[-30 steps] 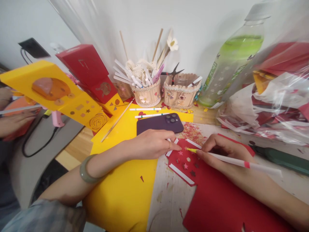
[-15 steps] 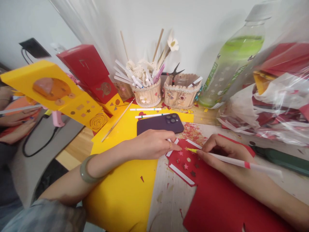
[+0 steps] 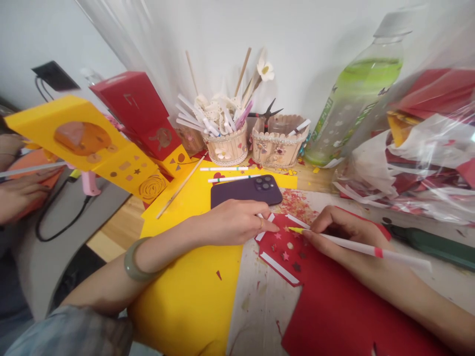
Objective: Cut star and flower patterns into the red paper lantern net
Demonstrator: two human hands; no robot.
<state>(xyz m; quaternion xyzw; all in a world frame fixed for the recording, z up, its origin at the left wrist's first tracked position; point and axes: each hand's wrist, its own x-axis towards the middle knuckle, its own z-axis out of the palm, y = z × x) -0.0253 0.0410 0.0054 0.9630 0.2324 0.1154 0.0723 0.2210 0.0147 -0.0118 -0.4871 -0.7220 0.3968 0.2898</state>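
My right hand (image 3: pixel 339 230) pinches a slim white pen (image 3: pixel 351 244) with a yellow tip and a red band. Its tip touches or hovers just over a small star on the red card (image 3: pixel 281 249); which of the two, I cannot tell. White strips run along the card's edges, and several small stars and a pale round spot mark its face. My left hand (image 3: pixel 239 222) is curled over the card's left end, the index finger stretched onto it and the thumb hidden. Below my right forearm lies a larger red sheet (image 3: pixel 341 316).
A purple phone (image 3: pixel 241 190) and two white pens lie on yellow paper (image 3: pixel 189 296). Behind stand two wooden-slat holders (image 3: pixel 281 148), a green-drink bottle (image 3: pixel 356 104) and a bag of scraps (image 3: pixel 423 163). Yellow and red boxes (image 3: pixel 135 116) lean left, near another person's hands (image 3: pixel 22 193).
My hands and the pen stay almost where they were. At the far left, the other person's hands have shifted over the orange piece. The view has moved very slightly.
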